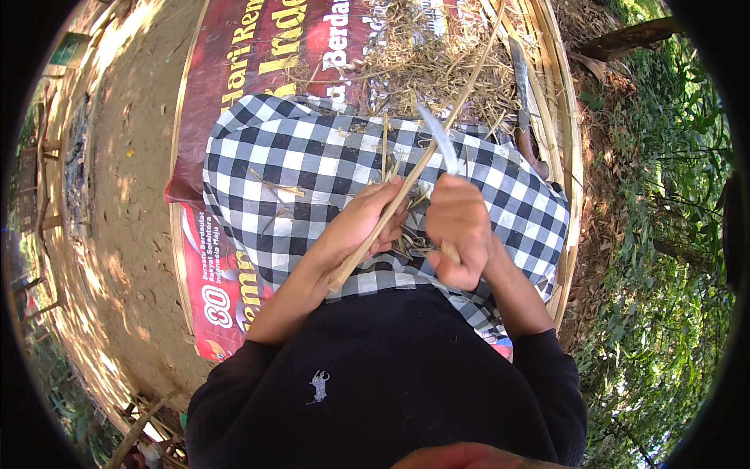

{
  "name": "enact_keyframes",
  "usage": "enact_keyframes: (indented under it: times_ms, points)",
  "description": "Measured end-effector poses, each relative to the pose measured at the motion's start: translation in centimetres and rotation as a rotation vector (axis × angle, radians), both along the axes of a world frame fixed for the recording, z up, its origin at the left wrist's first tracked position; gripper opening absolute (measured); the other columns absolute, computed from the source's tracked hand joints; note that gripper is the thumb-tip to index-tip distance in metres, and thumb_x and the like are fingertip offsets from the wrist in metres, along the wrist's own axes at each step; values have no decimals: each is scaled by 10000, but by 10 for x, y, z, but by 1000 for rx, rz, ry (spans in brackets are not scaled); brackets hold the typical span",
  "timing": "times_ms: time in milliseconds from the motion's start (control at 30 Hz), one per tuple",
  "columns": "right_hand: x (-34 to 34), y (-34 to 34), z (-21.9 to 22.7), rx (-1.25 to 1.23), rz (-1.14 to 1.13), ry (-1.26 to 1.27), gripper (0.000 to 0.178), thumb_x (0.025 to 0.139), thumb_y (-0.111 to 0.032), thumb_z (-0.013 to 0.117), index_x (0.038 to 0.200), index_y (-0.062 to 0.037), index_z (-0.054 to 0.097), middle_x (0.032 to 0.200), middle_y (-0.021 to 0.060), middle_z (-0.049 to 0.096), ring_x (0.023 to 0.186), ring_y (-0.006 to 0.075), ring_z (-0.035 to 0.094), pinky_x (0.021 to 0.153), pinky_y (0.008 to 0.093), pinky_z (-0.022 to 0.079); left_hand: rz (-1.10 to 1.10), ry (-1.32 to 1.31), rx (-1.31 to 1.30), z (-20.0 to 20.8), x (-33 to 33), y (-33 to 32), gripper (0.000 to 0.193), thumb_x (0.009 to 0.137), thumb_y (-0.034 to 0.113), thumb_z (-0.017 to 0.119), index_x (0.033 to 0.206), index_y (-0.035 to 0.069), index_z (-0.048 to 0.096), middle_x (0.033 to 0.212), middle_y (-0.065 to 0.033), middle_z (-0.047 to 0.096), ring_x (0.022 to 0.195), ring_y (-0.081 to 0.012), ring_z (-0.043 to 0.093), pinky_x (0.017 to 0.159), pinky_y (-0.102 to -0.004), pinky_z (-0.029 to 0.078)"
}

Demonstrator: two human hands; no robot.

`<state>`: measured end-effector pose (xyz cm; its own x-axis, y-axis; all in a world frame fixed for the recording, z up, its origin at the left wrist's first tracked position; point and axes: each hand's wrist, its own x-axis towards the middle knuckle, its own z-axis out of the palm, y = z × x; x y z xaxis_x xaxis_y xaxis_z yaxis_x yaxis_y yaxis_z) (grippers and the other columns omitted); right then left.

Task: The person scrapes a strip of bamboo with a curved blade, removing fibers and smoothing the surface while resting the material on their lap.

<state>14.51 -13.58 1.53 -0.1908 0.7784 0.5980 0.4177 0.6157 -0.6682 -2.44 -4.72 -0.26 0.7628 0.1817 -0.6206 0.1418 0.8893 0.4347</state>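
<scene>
One long, pale wooden strip (pixel 423 164) slants across the lap, its lower end by the left wrist and its upper end reaching over the litter of shavings (pixel 414 70). The left hand (pixel 367 219) grips it, fingers (pixel 396 225) curled around its lower part. The right hand (pixel 457 227) is closed around the handle of a knife (pixel 439 139), whose blade points up and crosses the strip in view; whether the edge touches it, I cannot tell.

Black-and-white checked cloth (pixel 305 160) covers the legs, with loose slivers on it. Beneath is a red printed banner (pixel 205 141) spread over the worktop (pixel 574 141), which has pale slatted edging. Its writing runs sideways: large yellow and white letters, smaller white lines at the left, and a bold white-outlined number below them. A small white figure emblem (pixel 319 386) marks the black top (pixel 422 352). Near the right edge lies a second bladed tool (pixel 522 86) with a brown handle.
</scene>
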Motion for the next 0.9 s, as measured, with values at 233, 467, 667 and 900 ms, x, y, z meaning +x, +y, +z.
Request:
enact_keyframes:
  times_ms: [233,467,667,900]
  points:
    - [-14,-6,1,9,41,80,253,502,-225,545,517,-89,333,518,60,317,460,270,325,506,387,274,-31,-40,-33,4,-6,9,402,1094,358,353,801,106,463,495,23,397,306,-59,339,279,-194,247]
    - [-15,-3,8,-16,131,97,245,454,-227,527,507,-96,327,508,53,303,458,262,323,514,373,287,-8,-144,-165,-4,-15,10,397,1092,368,362,804,113,461,478,37,373,296,-53,330,258,-192,263]
    - [-26,-8,9,-7,182,168,256,471,-232,524,517,-96,312,519,50,300,466,278,328,530,385,290,15,-197,-280,-18,-16,10,406,1105,340,297,826,86,448,474,11,393,271,-61,367,236,-180,277]
    - [-17,4,-1,-20,160,93,248,402,-226,532,483,-91,341,473,71,309,440,287,329,516,387,292,39,-144,-275,-18,-17,1,391,1099,294,299,816,72,451,470,-4,413,272,-74,391,231,-189,302]
